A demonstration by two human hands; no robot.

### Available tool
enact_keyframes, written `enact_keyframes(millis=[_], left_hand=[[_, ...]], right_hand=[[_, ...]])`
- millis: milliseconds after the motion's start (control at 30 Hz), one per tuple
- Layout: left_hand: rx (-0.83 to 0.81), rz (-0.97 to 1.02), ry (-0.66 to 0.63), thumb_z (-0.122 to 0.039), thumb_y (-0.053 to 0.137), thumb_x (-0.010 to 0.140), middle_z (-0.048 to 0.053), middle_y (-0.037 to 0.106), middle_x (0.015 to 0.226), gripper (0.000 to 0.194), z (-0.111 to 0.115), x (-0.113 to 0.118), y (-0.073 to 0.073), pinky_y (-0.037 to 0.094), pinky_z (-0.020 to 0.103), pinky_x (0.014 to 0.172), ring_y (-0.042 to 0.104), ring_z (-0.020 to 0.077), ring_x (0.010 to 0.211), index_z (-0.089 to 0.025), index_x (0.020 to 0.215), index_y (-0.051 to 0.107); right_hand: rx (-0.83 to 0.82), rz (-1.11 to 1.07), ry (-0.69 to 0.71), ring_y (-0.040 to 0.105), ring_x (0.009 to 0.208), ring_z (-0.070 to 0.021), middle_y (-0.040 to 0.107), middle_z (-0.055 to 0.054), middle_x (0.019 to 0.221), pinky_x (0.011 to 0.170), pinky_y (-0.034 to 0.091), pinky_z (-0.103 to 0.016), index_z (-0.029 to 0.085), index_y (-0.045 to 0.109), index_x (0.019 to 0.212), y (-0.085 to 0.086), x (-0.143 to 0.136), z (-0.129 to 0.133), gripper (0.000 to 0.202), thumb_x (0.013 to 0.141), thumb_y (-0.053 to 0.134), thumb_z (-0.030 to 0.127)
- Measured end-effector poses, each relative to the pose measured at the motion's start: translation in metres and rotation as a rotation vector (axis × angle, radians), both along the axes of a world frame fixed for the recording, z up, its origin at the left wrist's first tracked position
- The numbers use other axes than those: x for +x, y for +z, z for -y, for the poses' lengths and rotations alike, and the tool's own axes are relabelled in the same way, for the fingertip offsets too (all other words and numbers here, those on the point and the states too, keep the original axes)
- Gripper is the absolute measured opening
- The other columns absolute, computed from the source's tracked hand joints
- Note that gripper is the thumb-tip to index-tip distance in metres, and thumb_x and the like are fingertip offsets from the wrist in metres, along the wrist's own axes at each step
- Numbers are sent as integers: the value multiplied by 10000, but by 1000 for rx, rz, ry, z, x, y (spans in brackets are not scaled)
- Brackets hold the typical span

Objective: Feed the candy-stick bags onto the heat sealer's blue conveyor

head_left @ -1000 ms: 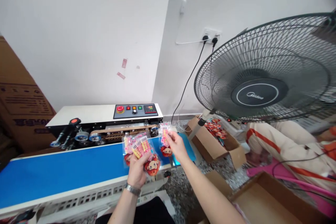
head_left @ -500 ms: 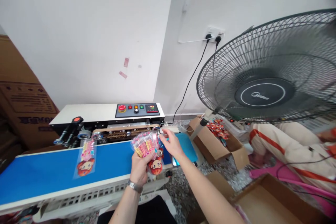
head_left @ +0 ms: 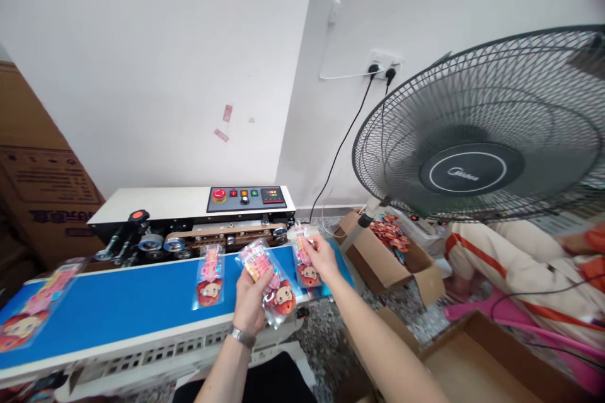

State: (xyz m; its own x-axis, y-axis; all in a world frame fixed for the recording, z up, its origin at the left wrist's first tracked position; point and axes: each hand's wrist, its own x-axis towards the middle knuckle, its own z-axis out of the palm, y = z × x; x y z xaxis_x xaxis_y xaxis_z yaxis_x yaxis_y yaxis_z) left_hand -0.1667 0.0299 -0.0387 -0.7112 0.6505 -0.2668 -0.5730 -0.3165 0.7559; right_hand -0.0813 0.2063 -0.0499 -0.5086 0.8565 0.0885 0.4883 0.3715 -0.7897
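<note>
My left hand (head_left: 251, 297) is closed on a few clear packets (head_left: 280, 298), each with a red-haired cartoon face and pink and yellow contents. They are held fanned above the right part of the blue conveyor belt (head_left: 135, 302). To their right, my right hand (head_left: 324, 258) pinches a single packet (head_left: 307, 273) by its side, near the belt's right end. One packet (head_left: 210, 277) lies on the belt left of my left hand, and another (head_left: 40, 305) is at the far left. The sealing machine (head_left: 155, 204) stands behind the belt, with rollers and a control panel (head_left: 248, 197).
A large fan (head_left: 467, 164) stands at the right. Below it, an open carton (head_left: 378, 264) holds red-orange packets (head_left: 390, 233). Another open carton (head_left: 491, 359) is at the lower right, near a seated person's legs (head_left: 496, 258). Brown boxes (head_left: 45, 182) stand at the left.
My right hand has gone from open beside the fanned packets to holding one packet, slightly right and lower. The belt now shows two packets, at mid-belt and far left, instead of one.
</note>
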Motion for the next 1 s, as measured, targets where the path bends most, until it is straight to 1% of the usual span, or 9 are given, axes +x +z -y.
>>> enact_keyframes(millis=[100, 267, 367, 433, 500, 567, 667, 800, 1000], left_hand=[[23, -5, -23, -246, 752, 583, 56, 690, 819, 335, 0, -2, 0, 478, 290, 690, 635, 168, 699, -141, 866, 606], [54, 1, -44, -226, 747, 577, 78, 697, 867, 350, 1, 0, 7, 483, 307, 728, 645, 198, 763, -134, 894, 631], [77, -11, -76, -221, 734, 591, 88, 696, 897, 366, 1, 1, 9, 485, 315, 742, 645, 208, 787, -130, 930, 631], [85, -21, -91, -216, 732, 596, 90, 694, 895, 365, 2, 2, 10, 485, 319, 742, 644, 205, 775, -125, 933, 628], [94, -27, -90, -215, 731, 602, 92, 690, 910, 377, 2, 3, 10, 482, 325, 757, 641, 205, 790, -125, 950, 620], [111, -22, -90, -225, 729, 610, 94, 683, 942, 404, 1, 4, 9, 474, 330, 779, 635, 209, 833, -135, 985, 609], [84, -3, -61, -234, 743, 593, 76, 687, 898, 379, 1, 3, 4, 472, 300, 750, 634, 186, 801, -144, 937, 614], [32, 4, -12, -236, 763, 559, 36, 677, 758, 323, 0, -1, -2, 467, 259, 659, 609, 133, 644, -137, 823, 607], [-1, -12, 6, -221, 779, 523, 47, 669, 737, 373, -2, 1, -5, 475, 280, 631, 602, 140, 610, -121, 827, 588]], right_hand=[[42, 101, -72, 570, 613, -188, 600, -12, 627, 563, 410, -276, 196, 562, 747, -2, -8, -4, 265, 761, 479, 448], [64, 65, 22, 596, 769, -198, 641, -47, 845, 722, 432, -304, 200, 593, 900, 9, -25, 11, 228, 743, 554, 361], [-115, -133, 192, 591, 832, -188, 621, -65, 980, 723, 454, -299, 203, 549, 1044, 23, -23, 32, 329, 797, 501, 416], [-282, -255, 355, 589, 827, -179, 626, -54, 954, 696, 464, -282, 199, 556, 1028, 30, -19, 47, 336, 810, 489, 446], [-330, -325, 428, 582, 789, -168, 630, -39, 884, 681, 459, -265, 185, 583, 950, 31, -16, 57, 302, 792, 527, 437], [-301, -379, 377, 571, 731, -154, 624, -23, 810, 659, 451, -251, 174, 590, 873, 27, -13, 57, 278, 778, 545, 431], [-243, -433, 189, 565, 669, -152, 625, -20, 759, 607, 443, -242, 167, 575, 853, 12, -7, 39, 311, 766, 529, 462], [-78, -208, -49, 573, 633, -170, 639, -24, 695, 556, 433, -242, 169, 595, 811, -8, 4, 7, 340, 760, 477, 484], [-15, -21, -56, 600, 686, -197, 657, -36, 703, 616, 445, -271, 187, 634, 777, -14, -9, -2, 229, 765, 478, 354]])
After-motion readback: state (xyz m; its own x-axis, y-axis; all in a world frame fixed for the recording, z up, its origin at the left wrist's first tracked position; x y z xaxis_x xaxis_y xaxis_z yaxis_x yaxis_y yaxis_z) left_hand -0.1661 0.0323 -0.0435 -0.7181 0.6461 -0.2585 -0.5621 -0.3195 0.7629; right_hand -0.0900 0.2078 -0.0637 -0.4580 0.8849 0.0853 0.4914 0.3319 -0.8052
